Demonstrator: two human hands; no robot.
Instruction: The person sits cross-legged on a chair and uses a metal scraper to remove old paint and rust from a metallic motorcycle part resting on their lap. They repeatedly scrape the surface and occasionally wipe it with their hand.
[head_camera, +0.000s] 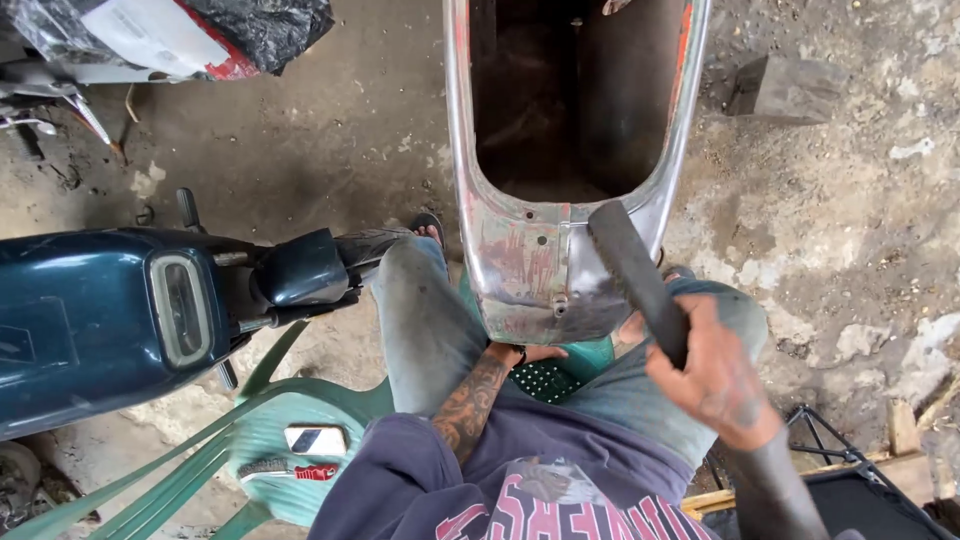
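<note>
Seated person viewed from above, working on a bare metal scooter body panel (520, 270). Nearest the camera, a phone (315, 440) and a small brush (290, 470) are lying on the seat of a green plastic chair (270, 420) at the near left. The right hand (710, 375), at the near right, is clenching around the lower end of a dark flat bar (635, 275), which is slanting up and to the left so that its far end is lying over the right rim of the panel. The left hand (535, 353) is reaching under the near end of the panel between the knees; only its edge is showing, so whether it is gripping the panel or merely propping it cannot be told. The panel itself is resting on the person's lap at its near end and is extending away toward the far side, its hollow interior opening upward, with worn red paint showing on its grey surface. To the left, a dark blue scooter (110, 320) is standing just beside the person's left knee. Farther off, a block (790, 90) is lying on the rough concrete floor (350, 120) at the far right.
</note>
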